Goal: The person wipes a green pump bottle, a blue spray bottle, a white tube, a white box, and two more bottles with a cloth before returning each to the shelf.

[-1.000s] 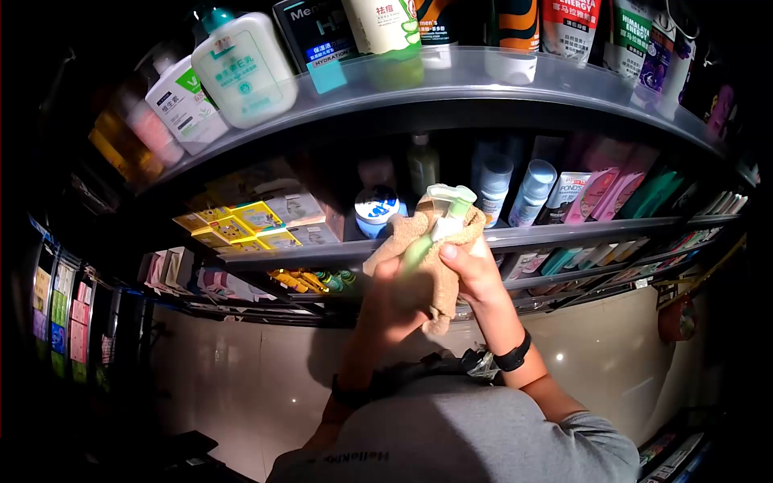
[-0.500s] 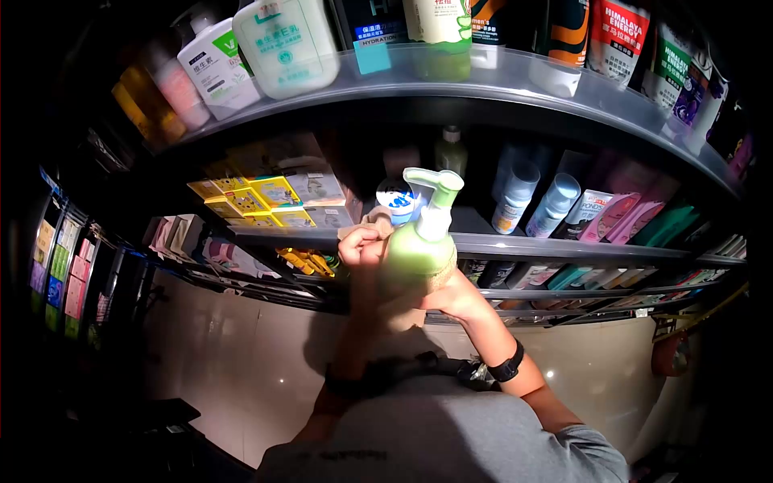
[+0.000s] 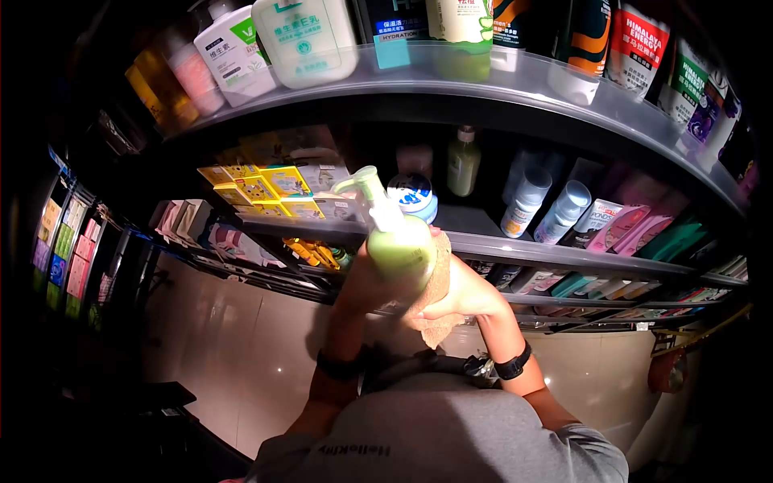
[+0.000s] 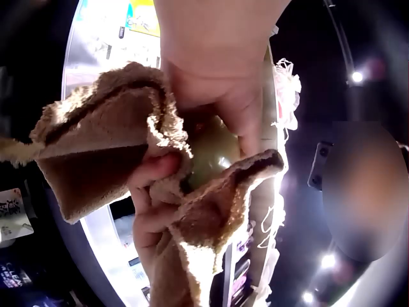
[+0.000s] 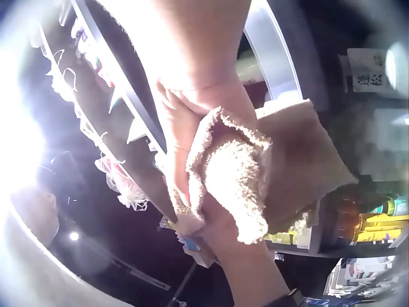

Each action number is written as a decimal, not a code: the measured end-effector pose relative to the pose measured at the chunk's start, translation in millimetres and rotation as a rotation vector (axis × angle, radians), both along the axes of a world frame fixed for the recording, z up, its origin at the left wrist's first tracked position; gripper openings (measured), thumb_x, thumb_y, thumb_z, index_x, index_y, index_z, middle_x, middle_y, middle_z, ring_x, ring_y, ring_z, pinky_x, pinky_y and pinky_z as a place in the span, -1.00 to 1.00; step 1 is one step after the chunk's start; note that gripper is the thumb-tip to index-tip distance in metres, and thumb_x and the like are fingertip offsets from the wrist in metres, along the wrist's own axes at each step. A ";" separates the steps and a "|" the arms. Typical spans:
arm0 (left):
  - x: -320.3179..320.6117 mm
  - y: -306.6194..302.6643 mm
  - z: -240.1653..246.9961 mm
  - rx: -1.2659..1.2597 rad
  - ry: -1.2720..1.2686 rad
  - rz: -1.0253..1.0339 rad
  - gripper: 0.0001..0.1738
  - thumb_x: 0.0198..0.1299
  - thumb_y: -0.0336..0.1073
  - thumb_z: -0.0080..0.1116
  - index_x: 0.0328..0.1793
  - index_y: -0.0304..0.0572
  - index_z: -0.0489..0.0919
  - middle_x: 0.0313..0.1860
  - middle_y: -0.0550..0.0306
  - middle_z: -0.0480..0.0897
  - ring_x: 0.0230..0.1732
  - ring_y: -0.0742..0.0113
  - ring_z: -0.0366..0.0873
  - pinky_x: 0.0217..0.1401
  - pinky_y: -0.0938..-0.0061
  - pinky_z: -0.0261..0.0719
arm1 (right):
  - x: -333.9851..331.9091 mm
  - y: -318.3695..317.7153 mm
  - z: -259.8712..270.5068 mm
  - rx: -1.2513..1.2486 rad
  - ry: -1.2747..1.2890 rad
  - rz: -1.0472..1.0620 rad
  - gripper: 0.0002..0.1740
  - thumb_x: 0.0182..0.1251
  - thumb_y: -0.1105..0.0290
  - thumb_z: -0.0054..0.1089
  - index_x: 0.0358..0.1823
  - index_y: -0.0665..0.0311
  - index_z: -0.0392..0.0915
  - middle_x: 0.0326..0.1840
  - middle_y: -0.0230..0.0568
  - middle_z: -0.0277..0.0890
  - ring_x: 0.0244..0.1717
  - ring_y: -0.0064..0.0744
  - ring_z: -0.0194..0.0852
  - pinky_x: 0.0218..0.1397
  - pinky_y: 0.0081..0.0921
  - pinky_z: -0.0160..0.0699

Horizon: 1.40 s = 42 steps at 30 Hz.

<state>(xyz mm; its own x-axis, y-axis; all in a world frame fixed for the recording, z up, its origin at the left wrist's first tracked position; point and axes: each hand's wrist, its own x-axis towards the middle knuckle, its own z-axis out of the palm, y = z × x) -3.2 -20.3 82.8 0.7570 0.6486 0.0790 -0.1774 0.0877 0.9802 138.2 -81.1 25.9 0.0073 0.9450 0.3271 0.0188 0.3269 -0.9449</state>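
Observation:
A pale green pump bottle (image 3: 403, 251) is held up before the shelves, its pump head tilted left in the head view. My left hand (image 3: 364, 280) grips it low on the left side. A tan towelling cloth (image 3: 439, 282) lies against the bottle's right side, and my right hand (image 3: 460, 291) holds it there. In the left wrist view, the bottle's rounded green end (image 4: 214, 153) shows under the left hand (image 4: 214, 70), with cloth folds (image 4: 211, 217) around it. In the right wrist view, the cloth (image 5: 236, 182) bunches at the right hand (image 5: 182, 121) and hides the bottle.
Behind the hands runs a shelf (image 3: 555, 251) with a white-and-blue jar (image 3: 415, 197), a dark green bottle (image 3: 463, 165), spray cans (image 3: 527, 201) and yellow boxes (image 3: 258, 189). Above juts an upper shelf's clear lip (image 3: 451, 76), lined with bottles and tubes. Pale tiled floor (image 3: 241, 322) lies below.
The cloth was folded round the bottle's top, then slipped lower and to its right side. The bottle has swung from leaning right to leaning left. The left hand has shifted from the cloth to the bottle.

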 end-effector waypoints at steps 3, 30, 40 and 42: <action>10.9 18.3 -26.8 0.137 -0.171 -0.056 -0.56 -0.12 -0.45 0.22 -0.06 -0.37 0.39 -0.12 0.05 0.51 -0.14 0.37 0.46 -0.07 0.50 0.43 | 0.1 -0.4 -1.6 -0.007 0.128 0.002 -0.13 -0.38 0.35 0.41 0.09 0.40 0.21 0.02 -0.23 0.29 0.06 -0.48 0.20 0.13 -0.50 0.21; 41.8 52.3 -54.7 0.033 -0.503 -0.012 -0.16 -0.19 -0.28 0.29 0.20 -0.26 0.06 0.04 -0.09 0.33 0.11 0.10 0.32 0.16 0.25 0.32 | 0.3 -24.2 -18.3 -0.112 0.162 -0.423 -0.67 0.22 0.27 0.00 -0.18 0.44 0.42 -0.21 -0.15 0.48 -0.19 -0.53 0.39 -0.05 -0.59 0.33; 48.4 35.2 -38.7 -0.036 -0.564 0.053 -0.12 -0.19 0.04 0.19 0.19 -0.34 0.14 0.09 -0.05 0.30 0.14 0.09 0.28 0.19 0.21 0.27 | 0.6 -47.7 -25.0 0.079 0.599 -0.234 0.14 -0.17 -0.24 0.14 0.29 0.35 -0.17 0.31 -0.10 -0.05 0.28 -0.21 -0.02 0.28 -0.24 0.04; 48.0 33.4 -40.6 -0.114 -0.646 -0.040 -0.28 -0.13 -0.19 0.18 0.16 -0.33 0.18 0.08 -0.09 0.33 0.15 0.07 0.29 0.20 0.22 0.27 | -2.2 -44.3 -27.8 0.053 0.485 -0.209 0.18 -0.18 -0.22 0.22 0.29 0.41 -0.19 0.31 -0.07 -0.07 0.30 -0.20 -0.05 0.28 -0.26 0.03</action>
